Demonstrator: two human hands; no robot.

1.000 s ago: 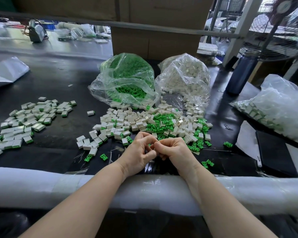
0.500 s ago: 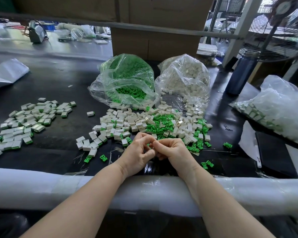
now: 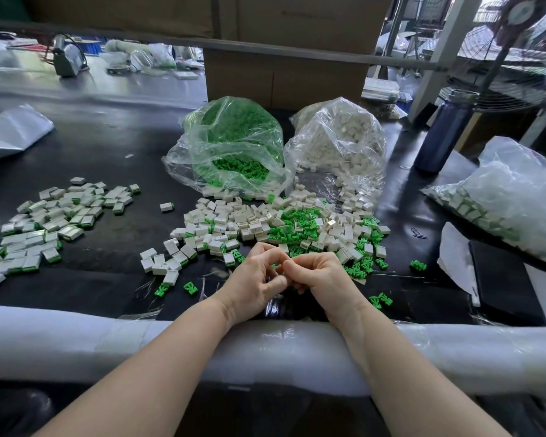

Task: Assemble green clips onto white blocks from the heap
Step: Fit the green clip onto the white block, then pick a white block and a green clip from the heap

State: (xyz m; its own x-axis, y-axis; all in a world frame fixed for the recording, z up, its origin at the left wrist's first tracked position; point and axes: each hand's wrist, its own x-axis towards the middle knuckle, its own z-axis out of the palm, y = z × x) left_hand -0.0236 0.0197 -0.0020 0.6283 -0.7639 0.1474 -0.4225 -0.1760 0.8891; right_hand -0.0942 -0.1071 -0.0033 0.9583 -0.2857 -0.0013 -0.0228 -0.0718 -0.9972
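At the left of the frame, your finished pile (image 3: 44, 228) of clipped blocks is lying on the black table (image 3: 114, 152). Moving toward the centre, your left hand (image 3: 252, 282) is curling its fingers around something small, and your right hand (image 3: 322, 275) is meeting it fingertip to fingertip; what each is pinching is hidden, so I cannot tell whether it is block or clip. Just above them the heap (image 3: 281, 225) of white blocks and green clips is waiting, below the green bag (image 3: 230, 143) and white bag (image 3: 341, 140). Judging by this, you are seating a clip: be lining it up square before you are pressing, and be pushing evenly.
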